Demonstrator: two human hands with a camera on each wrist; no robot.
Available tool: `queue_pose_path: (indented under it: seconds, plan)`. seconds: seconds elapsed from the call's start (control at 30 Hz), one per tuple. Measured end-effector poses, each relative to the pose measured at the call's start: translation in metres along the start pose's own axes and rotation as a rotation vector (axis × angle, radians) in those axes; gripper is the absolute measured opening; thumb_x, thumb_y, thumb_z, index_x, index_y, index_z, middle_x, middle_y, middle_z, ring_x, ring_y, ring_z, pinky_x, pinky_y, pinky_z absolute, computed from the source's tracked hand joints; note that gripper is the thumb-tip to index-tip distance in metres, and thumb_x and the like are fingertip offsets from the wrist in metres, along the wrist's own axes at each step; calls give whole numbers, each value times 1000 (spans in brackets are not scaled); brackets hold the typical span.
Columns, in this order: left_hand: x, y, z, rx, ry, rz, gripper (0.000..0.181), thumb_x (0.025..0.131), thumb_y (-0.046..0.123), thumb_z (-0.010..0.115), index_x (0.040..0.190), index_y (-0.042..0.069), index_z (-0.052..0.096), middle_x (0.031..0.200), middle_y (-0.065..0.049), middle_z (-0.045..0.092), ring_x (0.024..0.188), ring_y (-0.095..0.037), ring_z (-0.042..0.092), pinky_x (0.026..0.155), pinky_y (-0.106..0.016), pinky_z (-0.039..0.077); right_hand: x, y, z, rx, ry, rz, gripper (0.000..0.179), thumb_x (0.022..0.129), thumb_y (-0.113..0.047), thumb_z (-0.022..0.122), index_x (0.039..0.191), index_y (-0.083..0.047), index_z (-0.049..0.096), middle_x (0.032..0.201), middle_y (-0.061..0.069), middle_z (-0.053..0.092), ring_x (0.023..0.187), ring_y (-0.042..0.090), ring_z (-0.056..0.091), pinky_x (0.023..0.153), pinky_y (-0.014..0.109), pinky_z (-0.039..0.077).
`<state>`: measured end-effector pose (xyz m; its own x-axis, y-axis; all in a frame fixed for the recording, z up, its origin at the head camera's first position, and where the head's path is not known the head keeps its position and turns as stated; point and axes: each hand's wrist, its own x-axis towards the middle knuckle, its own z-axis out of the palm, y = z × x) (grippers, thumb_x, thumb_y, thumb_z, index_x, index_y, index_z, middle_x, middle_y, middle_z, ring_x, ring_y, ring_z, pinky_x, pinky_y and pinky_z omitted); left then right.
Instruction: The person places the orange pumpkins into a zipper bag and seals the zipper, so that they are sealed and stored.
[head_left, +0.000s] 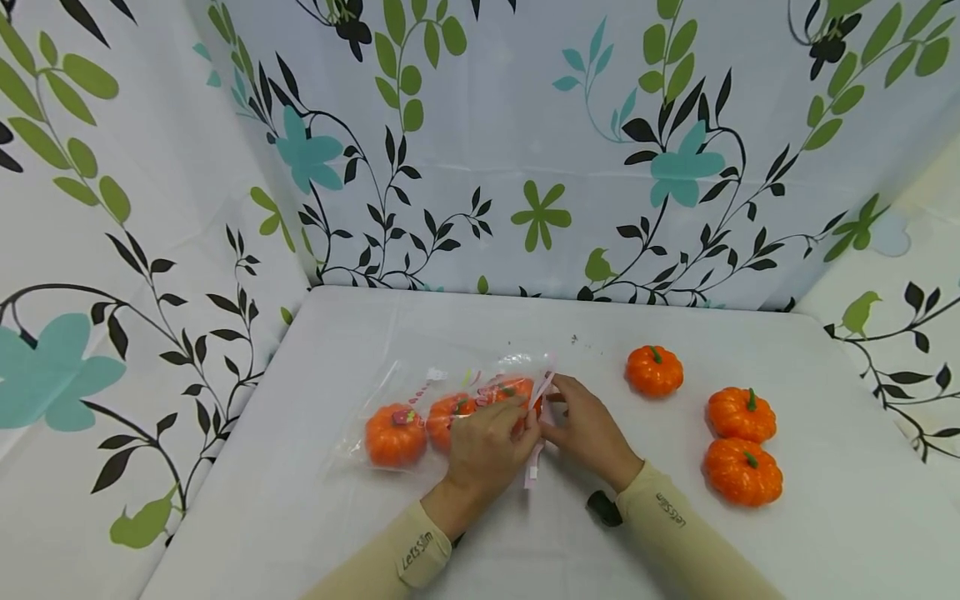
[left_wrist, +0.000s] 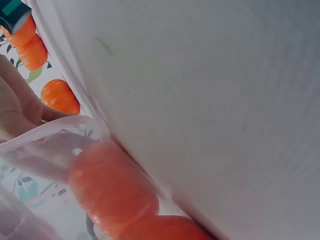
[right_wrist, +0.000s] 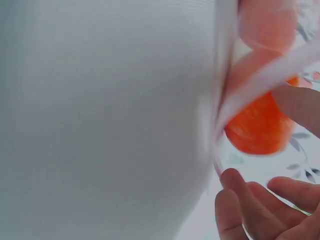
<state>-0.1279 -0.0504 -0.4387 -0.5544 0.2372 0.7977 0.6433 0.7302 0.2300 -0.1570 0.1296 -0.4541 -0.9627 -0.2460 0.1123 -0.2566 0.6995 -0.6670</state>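
A clear plastic zip bag [head_left: 352,429] lies on the table with three small orange pumpkins inside, among them a pumpkin [head_left: 395,435] at its left end. Its pale pink strip [head_left: 534,471] runs along the open right end. My left hand [head_left: 487,442] lies over the bag and pinches its edge near the strip, partly covering two pumpkins. From the right, my right hand [head_left: 592,429] meets the same end; in the right wrist view the right hand [right_wrist: 270,210] pinches the strip between fingertips. A bagged pumpkin [right_wrist: 260,125] shows close by.
Three loose pumpkins rest on the table to the right: one pumpkin [head_left: 654,371] farther back, and a pumpkin [head_left: 741,414] touching another pumpkin [head_left: 742,472]. A small black object [head_left: 603,508] is at the right wrist. Leaf-patterned cloth [head_left: 480,150] hangs behind the white table [head_left: 450,321].
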Motion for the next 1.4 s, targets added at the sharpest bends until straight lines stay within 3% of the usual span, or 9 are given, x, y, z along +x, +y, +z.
queue_pose_path:
  seconds: [0.17, 0.3, 0.4, 0.57, 0.7, 0.9, 1.23, 1.33, 1.4]
  plan:
    - [4, -2, 1, -8, 22, -11, 6, 79, 11, 78, 75, 7, 75, 89, -5, 77, 67, -15, 73, 55, -24, 57, -12, -3, -21, 66, -22, 61, 59, 91, -31, 77, 140, -6, 58, 131, 7, 65, 111, 25, 67, 90, 44, 57]
    - [6, -1, 1, -13, 25, -19, 5, 78, 10, 79, 75, 8, 76, 89, -6, 77, 72, -17, 75, 58, -27, 59, -19, -5, -31, 226, -104, 122, 44, 96, -26, 71, 134, -5, 64, 119, 3, 72, 106, 21, 69, 92, 43, 56]
    - [6, 0, 0, -8, 9, -28, 5, 79, 11, 79, 75, 9, 76, 89, -6, 77, 73, -17, 75, 57, -26, 59, -22, -4, -31, 322, -178, 127, 41, 99, -25, 67, 133, -1, 64, 119, 5, 72, 109, 20, 69, 97, 44, 53]
    - [6, 0, -2, 0, -2, -27, 6, 81, 13, 77, 78, 7, 77, 89, -5, 77, 69, -16, 74, 54, -26, 58, -18, -3, -23, 425, -243, 66, 48, 101, -25, 63, 137, 6, 58, 132, 15, 65, 119, 27, 65, 100, 43, 51]
    - [5, 0, -2, -3, 3, -15, 7, 81, 13, 77, 82, 6, 78, 89, -5, 77, 72, -16, 75, 57, -27, 59, -11, -7, -18, 443, -254, 69, 48, 103, -23, 59, 140, 6, 54, 138, 17, 61, 123, 30, 61, 102, 46, 49]
    - [4, -1, 0, -19, -26, 8, 10, 83, 10, 80, 91, 4, 78, 98, -8, 77, 86, -19, 75, 71, -30, 60, 6, -13, -14, 465, -263, 60, 40, 103, -15, 54, 138, 4, 57, 137, 16, 61, 123, 29, 59, 106, 51, 45]
    - [4, -4, -1, -83, -74, 17, 13, 87, 10, 80, 96, 1, 76, 103, -10, 76, 93, -21, 75, 77, -32, 60, 31, -10, -1, 576, -345, 100, 49, 99, -8, 48, 146, 2, 50, 151, 12, 49, 145, 31, 36, 119, 57, 20]
    - [3, -5, -1, -81, -80, 20, 14, 87, 10, 80, 98, 2, 77, 103, -9, 76, 93, -20, 75, 78, -31, 59, 30, -10, -2, 551, -313, 88, 49, 100, -8, 48, 148, 5, 45, 151, 16, 48, 143, 35, 39, 117, 58, 24]
    - [4, -6, -1, -71, -78, 25, 13, 86, 11, 80, 97, 3, 77, 103, -9, 76, 92, -20, 75, 77, -31, 59, 26, -10, -7, 482, -265, 76, 50, 102, -12, 53, 149, 4, 45, 148, 19, 51, 137, 37, 47, 113, 57, 33]
